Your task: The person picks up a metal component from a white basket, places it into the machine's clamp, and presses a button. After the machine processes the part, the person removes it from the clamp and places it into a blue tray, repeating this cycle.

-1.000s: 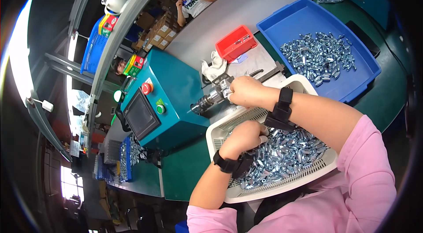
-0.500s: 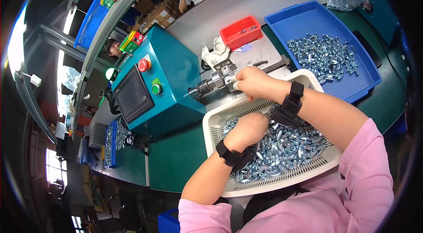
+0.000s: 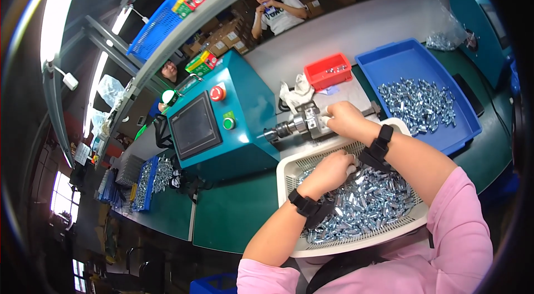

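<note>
Over the cream plastic basket of small shiny metal sleeve-like parts, my left hand has its fingers curled together; what they hold, if anything, is hidden. My right hand is at the metal clamping fixture beyond the basket's far rim, its fingers bent closed against the fixture's right side. Whatever lies between those fingers cannot be made out. Light coverings show on fingertips of both hands. Left of the fixture, a round chuck sticks out of the teal machine.
A blue tray with many metal parts stands to the right. Behind the fixture are a red bin and a white cloth. The machine carries a dark screen, a red button and a green button. Two people sit beyond.
The whole view has shifted, so the machine and basket appear farther right and lower. My left hand stays over the parts with its fingers turned more toward the right; my right hand remains at the fixture.
</note>
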Demonstrator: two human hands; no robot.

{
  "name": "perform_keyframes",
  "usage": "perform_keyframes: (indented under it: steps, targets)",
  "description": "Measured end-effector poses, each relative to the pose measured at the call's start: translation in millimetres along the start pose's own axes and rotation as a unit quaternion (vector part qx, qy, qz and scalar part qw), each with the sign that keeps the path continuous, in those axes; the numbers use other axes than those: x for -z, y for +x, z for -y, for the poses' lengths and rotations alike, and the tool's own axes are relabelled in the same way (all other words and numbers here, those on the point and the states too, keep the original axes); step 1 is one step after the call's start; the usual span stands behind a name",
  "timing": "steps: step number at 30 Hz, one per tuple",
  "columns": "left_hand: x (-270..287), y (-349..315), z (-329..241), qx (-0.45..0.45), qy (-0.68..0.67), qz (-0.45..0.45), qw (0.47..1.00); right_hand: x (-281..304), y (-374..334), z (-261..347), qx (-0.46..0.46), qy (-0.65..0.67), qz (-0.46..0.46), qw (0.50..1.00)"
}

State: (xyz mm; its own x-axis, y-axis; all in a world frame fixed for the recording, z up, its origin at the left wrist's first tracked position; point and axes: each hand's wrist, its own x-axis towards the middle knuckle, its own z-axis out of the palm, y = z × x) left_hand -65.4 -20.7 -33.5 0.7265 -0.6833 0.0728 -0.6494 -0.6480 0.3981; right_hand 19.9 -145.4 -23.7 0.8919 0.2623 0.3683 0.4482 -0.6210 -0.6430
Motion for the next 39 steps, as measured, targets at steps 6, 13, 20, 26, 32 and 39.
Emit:
perform_keyframes:
  steps: [6, 13, 20, 26, 32, 39]
  targets:
    - [12, 2, -1, 0.044, -0.116, -0.003, 0.992, 6, 4, 10, -0.148, 0.126, 0.135, 0.972]
    - [6, 4, 11, 0.040, -0.133, -0.002, 0.990, 6, 21, 43, -0.088, -0.198, 0.110, 0.970]
    - [7, 0, 20, 0.032, -0.145, -0.027, 0.989, 19, 40, 54, -0.089, -0.295, 0.083, 0.948]
    - [-2, 4, 25, -0.006, -0.118, -0.017, 0.993, 92, 34, -39, -0.234, -0.400, 0.052, 0.884]
    - [-2, 7, 26, -0.033, -0.092, -0.004, 0.995, 105, 19, -74, -0.264, -0.437, 0.072, 0.857]
    - [5, 0, 19, 0.049, -0.083, 0.030, 0.995, 56, 27, 57, -0.093, -0.129, 0.003, 0.987]
